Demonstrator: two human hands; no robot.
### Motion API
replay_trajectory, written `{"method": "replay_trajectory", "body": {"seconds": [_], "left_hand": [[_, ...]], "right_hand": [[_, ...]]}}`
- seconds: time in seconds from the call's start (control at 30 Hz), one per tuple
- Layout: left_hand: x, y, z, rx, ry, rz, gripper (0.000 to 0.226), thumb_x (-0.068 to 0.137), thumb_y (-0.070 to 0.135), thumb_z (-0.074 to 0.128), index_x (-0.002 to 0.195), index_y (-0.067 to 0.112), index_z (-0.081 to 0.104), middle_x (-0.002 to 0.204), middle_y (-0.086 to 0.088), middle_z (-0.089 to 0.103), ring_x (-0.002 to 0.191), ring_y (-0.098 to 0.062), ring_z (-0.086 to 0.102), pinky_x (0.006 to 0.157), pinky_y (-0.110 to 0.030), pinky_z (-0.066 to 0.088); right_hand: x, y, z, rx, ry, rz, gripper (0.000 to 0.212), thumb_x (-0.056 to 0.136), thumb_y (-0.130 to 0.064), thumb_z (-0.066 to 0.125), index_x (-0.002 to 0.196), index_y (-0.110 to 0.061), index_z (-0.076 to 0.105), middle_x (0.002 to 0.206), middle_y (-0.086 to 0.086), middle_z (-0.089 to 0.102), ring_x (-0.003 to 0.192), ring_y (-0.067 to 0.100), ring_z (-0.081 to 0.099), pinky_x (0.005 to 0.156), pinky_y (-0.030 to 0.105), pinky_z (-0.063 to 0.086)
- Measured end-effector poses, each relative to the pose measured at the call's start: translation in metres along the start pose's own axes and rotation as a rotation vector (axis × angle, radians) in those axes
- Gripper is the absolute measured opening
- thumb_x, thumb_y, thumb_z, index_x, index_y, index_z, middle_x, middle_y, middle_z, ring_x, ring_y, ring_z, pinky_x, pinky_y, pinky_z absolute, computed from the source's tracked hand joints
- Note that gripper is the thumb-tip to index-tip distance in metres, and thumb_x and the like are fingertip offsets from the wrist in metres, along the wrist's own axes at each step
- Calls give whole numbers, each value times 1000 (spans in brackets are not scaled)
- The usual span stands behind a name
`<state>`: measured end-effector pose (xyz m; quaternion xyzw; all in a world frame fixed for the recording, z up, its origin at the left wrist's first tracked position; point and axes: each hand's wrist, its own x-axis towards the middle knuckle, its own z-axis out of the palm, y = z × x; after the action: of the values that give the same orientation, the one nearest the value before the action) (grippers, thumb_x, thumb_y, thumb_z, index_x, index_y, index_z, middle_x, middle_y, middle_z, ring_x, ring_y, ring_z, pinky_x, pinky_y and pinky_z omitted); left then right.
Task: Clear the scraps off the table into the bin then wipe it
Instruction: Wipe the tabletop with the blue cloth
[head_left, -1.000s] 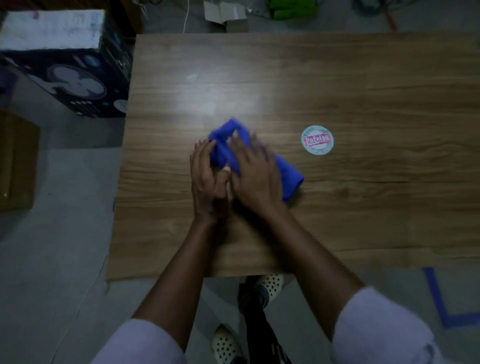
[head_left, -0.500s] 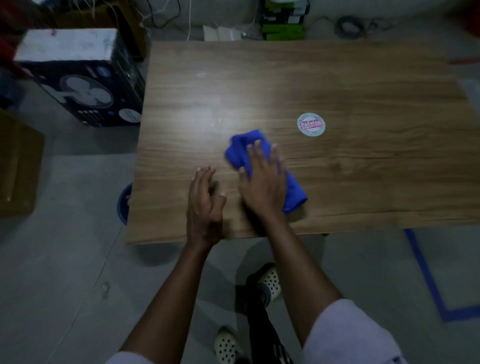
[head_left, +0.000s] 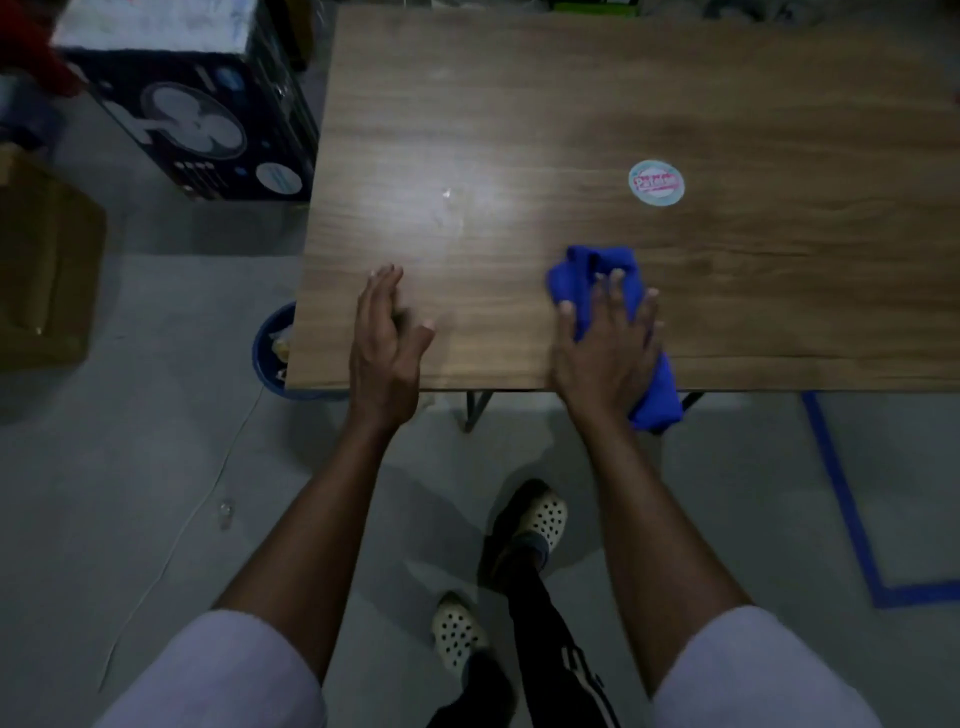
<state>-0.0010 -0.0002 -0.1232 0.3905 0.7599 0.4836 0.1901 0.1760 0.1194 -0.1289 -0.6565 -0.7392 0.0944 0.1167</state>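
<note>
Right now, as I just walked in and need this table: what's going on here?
A person is wiping the wooden table with a blue cloth, pressed flat under the right hand at the near edge, one end hanging over it. The left hand is open near the corner that overhangs a blue bin holding scraps. A round sticker lies farther back.

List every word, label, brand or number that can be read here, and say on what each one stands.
"Pa...": pink letters on the round sticker on the table; they seem to begin so, and the rest is too blurred to read.
Box with the fan picture, on the floor beside the table: its small print and its round white label are too small to read.
No other text shows.
</note>
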Motion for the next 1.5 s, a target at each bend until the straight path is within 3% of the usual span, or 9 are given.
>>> {"method": "replay_trajectory", "body": {"seconds": [0.17, 0.3, 0.47, 0.63, 0.9, 1.07, 1.17, 1.37, 1.5], "left_hand": [[4, 1, -6, -95, 31, -1, 65, 91, 29, 53, 150, 4, 41, 151, -10, 46, 138, -17, 45, 113, -24, 37], [6, -2, -14, -152, 96, -62, 69, 88, 32, 54, 149, 4, 42, 149, -11, 48, 136, -18, 46, 113, -25, 37], [3, -3, -8, -109, 44, 21, 67, 89, 33, 53, 149, 6, 45, 151, -8, 46, 141, -13, 41, 117, -28, 34], [4, -6, -4, -117, 44, 49, 65, 90, 34, 53, 147, 5, 48, 149, -7, 49, 142, -14, 42, 116, -30, 36], [7, -10, -6, -50, 23, 53, 60, 94, 40, 50, 143, 6, 53, 151, -9, 50, 146, -19, 40, 119, -40, 34], [12, -11, 7, 118, 65, 23, 48, 99, 41, 45, 128, 9, 65, 146, -6, 56, 144, -16, 40, 118, -36, 33], [34, -3, 19, 280, 191, 58, 36, 99, 35, 45, 103, 8, 68, 115, -9, 65, 111, -22, 53, 97, -35, 40], [85, -5, 27, 53, 168, 95, 42, 100, 37, 46, 121, 10, 69, 123, -5, 68, 120, -24, 57, 103, -46, 44], [81, -8, 31, 10, 136, 32, 53, 99, 44, 44, 138, 13, 61, 145, -7, 58, 144, -23, 42, 116, -48, 36]], "right_hand": [[-71, -97, 28, 163, -150, -488, 54, 101, -39, 28, 151, -25, 45, 163, -10, 31, 155, 27, 12, 125, 47, 11], [-67, -75, 28, 174, -154, -722, 53, 98, -42, 40, 147, -29, 51, 158, -11, 40, 153, 26, 24, 123, 47, 16], [-13, 31, 8, 23, 21, -324, 51, 104, -48, 40, 150, -26, 47, 161, -10, 35, 153, 26, 22, 124, 48, 16], [-23, -27, 13, 57, 82, 70, 56, 104, -46, 37, 155, -24, 39, 165, -10, 24, 155, 29, 13, 124, 50, 10], [-55, -80, 24, 115, -210, -690, 58, 94, -40, 32, 145, -26, 54, 160, -10, 36, 154, 27, 18, 125, 48, 10], [-19, -22, 10, 13, -151, -459, 53, 101, -51, 35, 152, -37, 41, 162, -20, 28, 156, 20, 12, 125, 47, 7], [-47, -20, 9, 88, -86, -226, 53, 101, -46, 43, 152, -31, 44, 162, -16, 30, 155, 25, 12, 125, 47, 13], [-45, -55, 21, 160, -196, -665, 62, 86, -27, 44, 148, -27, 50, 160, -13, 36, 154, 29, 19, 124, 49, 17], [36, -73, 25, 77, -266, -635, 56, 96, -35, 41, 153, -34, 41, 162, -17, 28, 155, 26, 12, 125, 46, 6]]}}
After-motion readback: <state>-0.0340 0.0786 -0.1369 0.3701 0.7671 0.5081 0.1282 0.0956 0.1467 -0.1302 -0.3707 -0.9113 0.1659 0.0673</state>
